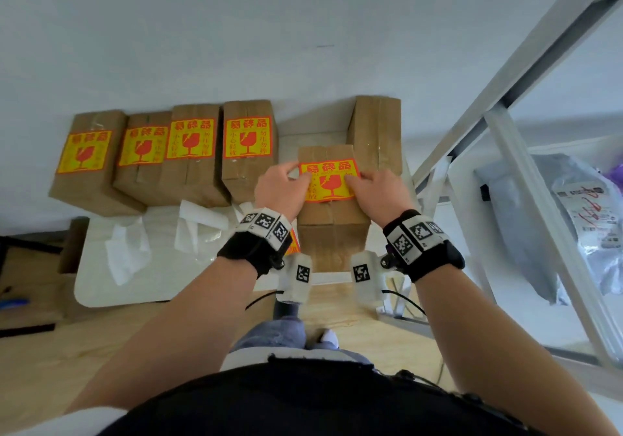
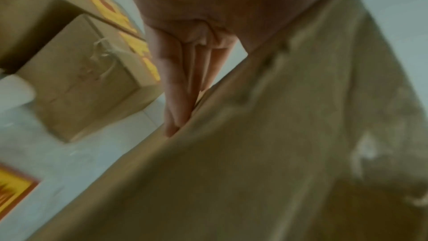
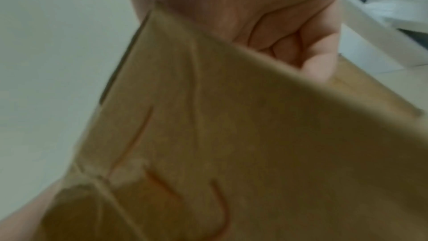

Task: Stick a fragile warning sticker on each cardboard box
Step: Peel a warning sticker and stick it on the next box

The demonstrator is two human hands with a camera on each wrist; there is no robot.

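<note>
We press a yellow-and-red fragile warning sticker (image 1: 328, 179) onto the top of a brown cardboard box (image 1: 332, 223) standing at the near edge of a white table (image 1: 101, 287). Our left hand (image 1: 278, 189) lies with straight fingers on the sticker's left edge. Our right hand (image 1: 377, 191) rests on its right edge, and its wrist camera shows some fingers curled toward the palm; whether they pinch anything we cannot tell.

The label looks slightly skewed, so uneven pressure could, we judge, trap a crease or leave a corner lifted, and a hard push might tip the upright box off the near edge.

Four stickered boxes (image 1: 188, 152) line the wall to the left. A bare tall cardboard box (image 1: 377, 132) stands just behind, still unlabelled. Crumpled white backing papers (image 1: 195, 230) litter the tabletop, and a white metal rack (image 1: 505, 125) crowds the right side.
</note>
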